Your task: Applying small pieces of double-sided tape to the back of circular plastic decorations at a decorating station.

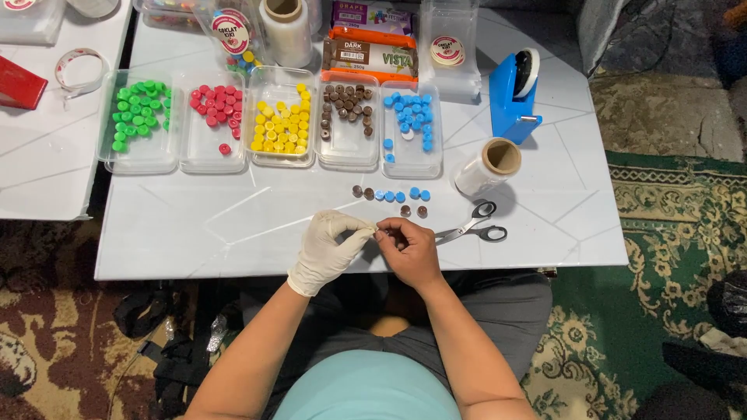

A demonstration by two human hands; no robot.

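My left hand (331, 247), in a white glove, and my bare right hand (408, 247) meet at the fingertips over the near edge of the white table (233, 225). Together they pinch something very small between them; I cannot tell what it is. Just beyond the hands lies a short row of small brown and blue round pieces (391, 197). Scissors (471, 229) with grey handles lie to the right of my right hand.
Clear trays hold green (136, 109), red (216, 105), yellow (282, 120), brown (348, 105) and blue (408, 117) pieces. A plastic film roll (486, 167) lies right, a blue tape dispenser (515, 97) behind it. Packages and another roll (286, 31) stand at the back.
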